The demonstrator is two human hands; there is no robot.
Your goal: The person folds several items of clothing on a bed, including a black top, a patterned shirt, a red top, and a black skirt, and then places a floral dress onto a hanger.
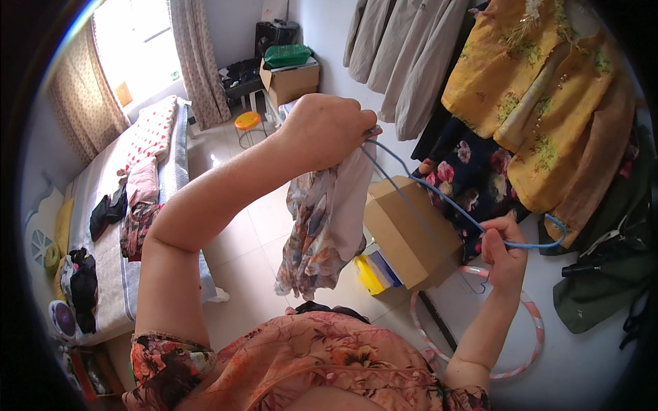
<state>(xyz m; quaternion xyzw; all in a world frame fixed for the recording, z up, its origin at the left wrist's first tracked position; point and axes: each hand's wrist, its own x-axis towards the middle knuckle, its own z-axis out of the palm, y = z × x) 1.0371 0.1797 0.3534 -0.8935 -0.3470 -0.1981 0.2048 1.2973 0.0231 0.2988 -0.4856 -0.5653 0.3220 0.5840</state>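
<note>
My left hand (325, 130) is raised in the middle, its fingers closed on the top of a thin garment (319, 233) with a white part and a grey-and-orange floral part. The cloth hangs down below that hand in loose folds. A blue clothes hanger (445, 195) slants from the left fingertips down to my right hand (504, 250), which is closed round it near the curved hook. The hanger's far end meets the left fingers; whether they also grip it is hard to see.
Clothes hang along the right wall, among them a yellow jacket (531, 103) and grey trousers (404, 61). Below them stand a cardboard box (411, 233) and a pink-and-white hoop (538, 329). At left, a bed (110, 277) carries clothes; an orange stool (248, 121) stands farther back.
</note>
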